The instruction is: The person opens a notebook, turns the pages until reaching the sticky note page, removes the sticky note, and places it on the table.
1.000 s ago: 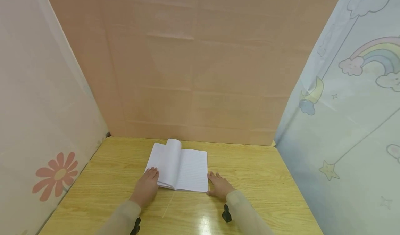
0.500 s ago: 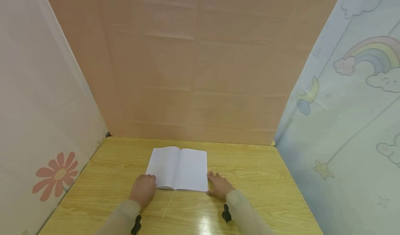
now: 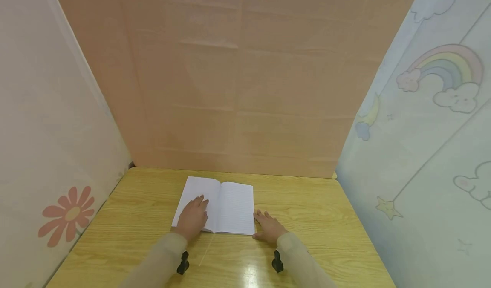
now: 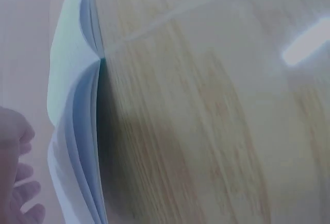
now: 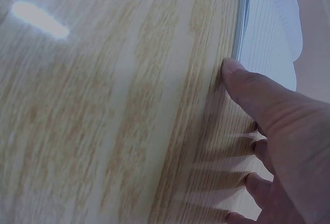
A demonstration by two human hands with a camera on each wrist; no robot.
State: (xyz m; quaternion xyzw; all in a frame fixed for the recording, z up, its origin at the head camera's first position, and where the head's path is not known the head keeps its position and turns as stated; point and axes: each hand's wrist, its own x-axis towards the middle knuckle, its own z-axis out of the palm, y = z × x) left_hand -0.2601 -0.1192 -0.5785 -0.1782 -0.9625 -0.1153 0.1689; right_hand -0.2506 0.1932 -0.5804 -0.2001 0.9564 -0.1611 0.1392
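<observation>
On the surface (image 3: 326, 228), left of centre, I now have the notebook (image 3: 237, 209) open, its once-curled left page (image 3: 198, 188) down and apparently turned, the left hand (image 3: 192, 217) moved over it, fingers extended, the right hand (image 3: 269, 227) spread at the right edge.

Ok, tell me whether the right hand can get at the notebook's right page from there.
Likely yes: the right hand is at the open notebook's right edge, and nothing shows between it and the right page. The left hand is over the left page, seemingly out of the way.
</observation>
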